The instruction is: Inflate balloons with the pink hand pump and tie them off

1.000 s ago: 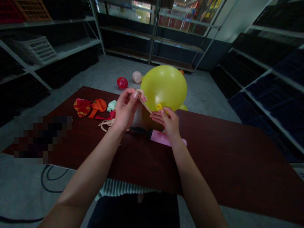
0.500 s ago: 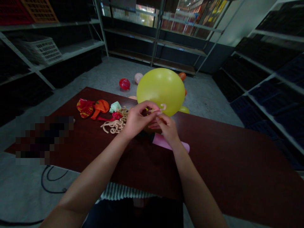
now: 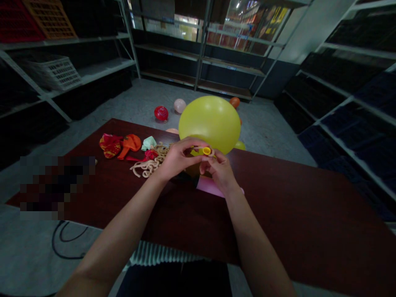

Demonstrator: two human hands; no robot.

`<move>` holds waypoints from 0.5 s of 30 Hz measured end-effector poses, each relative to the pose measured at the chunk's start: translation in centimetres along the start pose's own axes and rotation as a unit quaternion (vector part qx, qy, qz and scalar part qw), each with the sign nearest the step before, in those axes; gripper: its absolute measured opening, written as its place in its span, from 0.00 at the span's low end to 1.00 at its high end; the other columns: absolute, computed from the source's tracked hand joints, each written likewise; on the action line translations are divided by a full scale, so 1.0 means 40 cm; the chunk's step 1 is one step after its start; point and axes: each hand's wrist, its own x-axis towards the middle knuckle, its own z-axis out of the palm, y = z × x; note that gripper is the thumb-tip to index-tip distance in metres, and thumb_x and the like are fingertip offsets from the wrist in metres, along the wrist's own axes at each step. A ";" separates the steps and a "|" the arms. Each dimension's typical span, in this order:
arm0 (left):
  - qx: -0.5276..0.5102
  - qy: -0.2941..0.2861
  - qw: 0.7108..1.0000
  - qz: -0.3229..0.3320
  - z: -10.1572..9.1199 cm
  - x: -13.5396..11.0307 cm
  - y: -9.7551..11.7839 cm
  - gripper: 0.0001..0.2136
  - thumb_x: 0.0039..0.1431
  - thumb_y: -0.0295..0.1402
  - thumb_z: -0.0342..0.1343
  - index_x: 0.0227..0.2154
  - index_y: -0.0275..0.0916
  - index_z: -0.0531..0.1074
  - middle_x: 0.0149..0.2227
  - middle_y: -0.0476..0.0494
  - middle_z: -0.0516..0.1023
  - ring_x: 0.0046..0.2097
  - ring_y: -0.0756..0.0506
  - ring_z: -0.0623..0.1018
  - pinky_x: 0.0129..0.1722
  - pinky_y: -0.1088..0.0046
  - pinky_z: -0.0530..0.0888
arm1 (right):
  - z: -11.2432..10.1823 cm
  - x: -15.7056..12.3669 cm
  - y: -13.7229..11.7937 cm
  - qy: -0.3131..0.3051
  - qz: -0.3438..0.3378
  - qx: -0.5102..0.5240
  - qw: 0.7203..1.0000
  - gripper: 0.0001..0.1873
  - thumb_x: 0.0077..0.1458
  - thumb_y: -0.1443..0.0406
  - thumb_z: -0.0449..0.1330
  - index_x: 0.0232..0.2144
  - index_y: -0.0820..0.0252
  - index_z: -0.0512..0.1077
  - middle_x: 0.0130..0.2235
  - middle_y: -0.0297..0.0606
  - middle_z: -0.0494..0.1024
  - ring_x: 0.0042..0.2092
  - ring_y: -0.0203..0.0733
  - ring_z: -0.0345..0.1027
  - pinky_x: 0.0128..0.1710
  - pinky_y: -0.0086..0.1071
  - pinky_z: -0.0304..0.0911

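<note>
A large inflated yellow balloon point(image 3: 210, 121) rests at the table's far edge, just beyond both hands. Its open mouth point(image 3: 206, 151) shows as a yellow ring between the fingers. With fingertips pinched, my left hand point(image 3: 176, 159) holds a beige string by the balloon's neck. My right hand point(image 3: 220, 169) is also closed at the neck, gripping the string's other part; the fingers hide most of it. Under my right wrist lies a pink pump point(image 3: 212, 186) with a dark end. To the left is a pile of beige strings point(image 3: 151, 163).
Flat balloons lie on the table's left: red patterned point(image 3: 109, 145), orange point(image 3: 131, 143), pale green point(image 3: 149, 143) and red point(image 3: 150, 155). Inflated balloons, including a red one point(image 3: 161, 113) and a pinkish one point(image 3: 180, 106), are on the floor. Shelving point(image 3: 168, 51) stands around.
The balloon's mouth has come into view between my fingers. The string end that curled up above them has dropped down by the neck. The view has tilted slightly upward.
</note>
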 end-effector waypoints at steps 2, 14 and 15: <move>0.024 0.003 1.000 0.013 0.006 -0.002 0.001 0.11 0.58 0.30 0.68 0.45 0.40 0.79 0.44 0.41 0.82 0.46 0.44 0.81 0.47 0.67 0.77 | 0.004 0.000 0.001 0.004 -0.004 0.002 1.000 0.18 0.47 0.50 0.71 0.35 0.51 0.75 0.31 0.28 0.78 0.23 0.31 0.66 0.23 0.30 0.68; 0.162 0.070 0.977 0.119 0.029 -0.023 0.022 0.07 0.69 0.27 0.56 0.44 0.39 0.78 0.44 0.41 0.83 0.45 0.44 0.80 0.46 0.64 0.75 | 0.036 -0.014 0.004 0.046 -0.007 -0.054 0.997 0.22 0.54 0.45 0.64 0.39 0.54 0.77 0.24 0.30 0.77 0.19 0.35 0.69 0.17 0.28 0.64; 0.168 0.076 0.976 0.118 0.031 -0.023 0.021 0.07 0.69 0.27 0.55 0.43 0.39 0.79 0.43 0.41 0.83 0.45 0.44 0.80 0.46 0.64 0.76 | 0.039 -0.017 0.000 0.041 -0.005 -0.054 0.998 0.21 0.54 0.45 0.64 0.37 0.54 0.77 0.25 0.31 0.77 0.19 0.36 0.70 0.18 0.29 0.65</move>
